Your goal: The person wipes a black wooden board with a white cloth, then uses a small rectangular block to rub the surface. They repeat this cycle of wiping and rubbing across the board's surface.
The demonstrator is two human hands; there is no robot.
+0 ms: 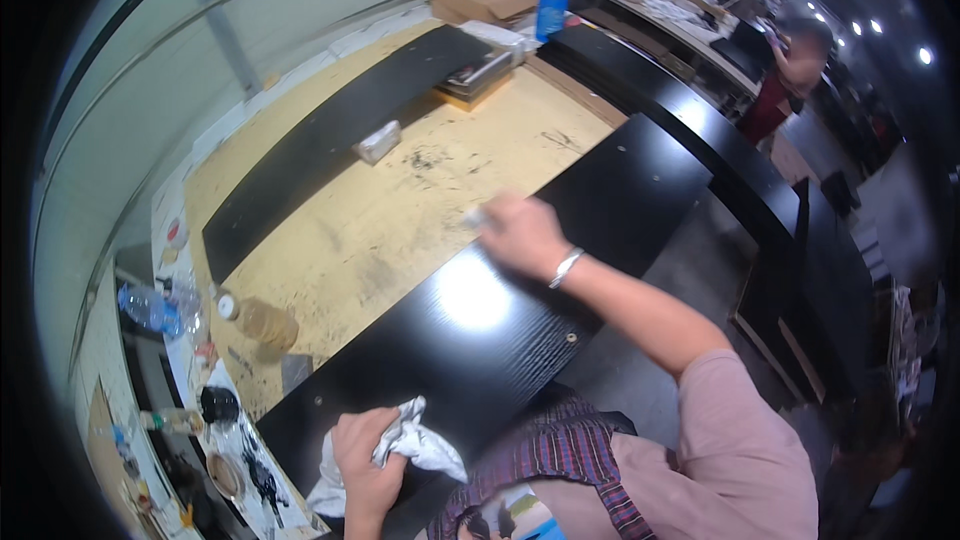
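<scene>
While the left hand (368,455) clutches a white cloth (428,448) near the left end of the black panel (400,355), the right hand (522,235), well apart, its arm outstretched, pinches a blurred pale piece (473,217) by the far edge. Beyond, bare yellow bench (350,250) lies open toward a 2nd dark board (330,135).

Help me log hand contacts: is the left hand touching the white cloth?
Touching. The head view shows the left hand gripping the white cloth, with fabric bunched between thumb and fingers.
</scene>
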